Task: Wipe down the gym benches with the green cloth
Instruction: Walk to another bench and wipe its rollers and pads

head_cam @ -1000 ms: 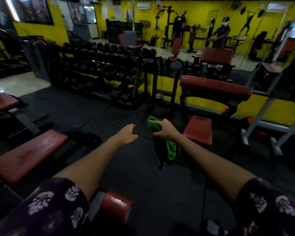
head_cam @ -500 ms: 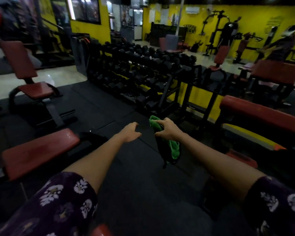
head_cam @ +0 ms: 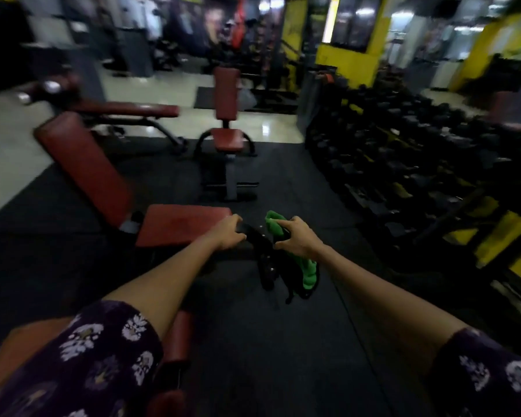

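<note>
Step in hand appears to be the approach, no wiping yet. Right hand [head_cam: 297, 240] is pinching the green cloth [head_cam: 309, 270], fingers clamped, cloth hanging above the floor. Left hand [head_cam: 227, 234] is gripping a dark object [head_cam: 260, 245] just beside it. Next move is likely reaching left to the red bench surface [head_cam: 181, 225]; open mat ahead, dumbbell rack [head_cam: 403, 164] bounding the right.

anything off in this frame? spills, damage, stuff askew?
Nothing spilled or visibly damaged. One oddity: the green cloth hangs from the right hand tangled with a black strap-like item, whose other end the left hand grips. The frame is too blurred to identify it.
</note>
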Tool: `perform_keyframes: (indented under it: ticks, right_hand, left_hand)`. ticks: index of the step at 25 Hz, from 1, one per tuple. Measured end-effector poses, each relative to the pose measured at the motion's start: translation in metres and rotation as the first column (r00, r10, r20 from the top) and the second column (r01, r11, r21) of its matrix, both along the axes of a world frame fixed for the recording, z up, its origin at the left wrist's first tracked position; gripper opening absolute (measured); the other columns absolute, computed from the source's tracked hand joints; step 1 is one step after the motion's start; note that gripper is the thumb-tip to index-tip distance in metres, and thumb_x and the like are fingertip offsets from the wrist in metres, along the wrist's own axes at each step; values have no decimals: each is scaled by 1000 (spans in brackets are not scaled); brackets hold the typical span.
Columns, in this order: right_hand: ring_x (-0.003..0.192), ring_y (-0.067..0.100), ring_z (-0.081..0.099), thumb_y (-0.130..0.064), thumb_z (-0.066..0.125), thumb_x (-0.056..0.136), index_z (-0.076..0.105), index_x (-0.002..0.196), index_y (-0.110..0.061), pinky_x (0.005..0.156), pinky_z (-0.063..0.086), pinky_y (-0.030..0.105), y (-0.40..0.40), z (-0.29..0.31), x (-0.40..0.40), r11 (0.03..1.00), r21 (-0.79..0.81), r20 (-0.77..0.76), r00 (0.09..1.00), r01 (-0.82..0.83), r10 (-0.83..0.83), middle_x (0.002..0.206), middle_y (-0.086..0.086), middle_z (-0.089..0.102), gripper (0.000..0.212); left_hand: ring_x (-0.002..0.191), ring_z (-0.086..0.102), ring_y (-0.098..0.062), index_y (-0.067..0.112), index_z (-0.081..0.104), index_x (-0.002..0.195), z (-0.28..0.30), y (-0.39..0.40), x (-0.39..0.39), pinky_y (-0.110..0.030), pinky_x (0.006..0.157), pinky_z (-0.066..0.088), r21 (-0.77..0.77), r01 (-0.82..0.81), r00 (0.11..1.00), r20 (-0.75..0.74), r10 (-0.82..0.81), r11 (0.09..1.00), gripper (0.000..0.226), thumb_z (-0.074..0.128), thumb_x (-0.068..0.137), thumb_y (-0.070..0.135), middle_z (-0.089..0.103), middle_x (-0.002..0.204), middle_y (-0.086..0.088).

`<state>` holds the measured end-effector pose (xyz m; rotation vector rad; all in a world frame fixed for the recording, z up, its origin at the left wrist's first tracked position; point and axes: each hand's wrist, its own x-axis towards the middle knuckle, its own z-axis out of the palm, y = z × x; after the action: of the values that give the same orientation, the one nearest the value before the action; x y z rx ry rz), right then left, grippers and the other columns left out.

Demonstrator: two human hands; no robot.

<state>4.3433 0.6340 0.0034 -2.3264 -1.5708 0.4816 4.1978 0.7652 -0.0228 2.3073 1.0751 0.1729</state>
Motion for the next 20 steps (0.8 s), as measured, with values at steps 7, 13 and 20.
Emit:
perform_keyframes:
  ticks: [7,13,20]
  right_hand:
    - [122,35,41,-24,72,79,40,143,-23,94,38,30,81,-6,-16,877,-9,-33,877,-480,479,128,20,44,71]
    - [126,33,37,-21,71,81,39,144,-17,98,33,29,110,-24,-70,645,31,-58,642,-764,764,131,17,49,70]
    - [114,32,47,-24,72,79,39,144,-20,91,37,25,183,-30,-128,468,4,-26,467,-884,884,122,17,42,73]
  left_hand:
    - [126,44,-27,3,39,137,-19,-35,-88,-29,100,35,-85,-519,855,-58,515,851,55,60,90,18,42,141,-15]
    - [128,42,-27,6,35,140,-30,-74,-137,-33,104,35,-81,-782,622,-147,769,617,57,60,90,19,38,143,-14]
    - [107,58,-24,22,49,132,-27,-59,-168,-28,88,46,24,-883,458,-167,873,468,56,55,82,47,56,121,-3]
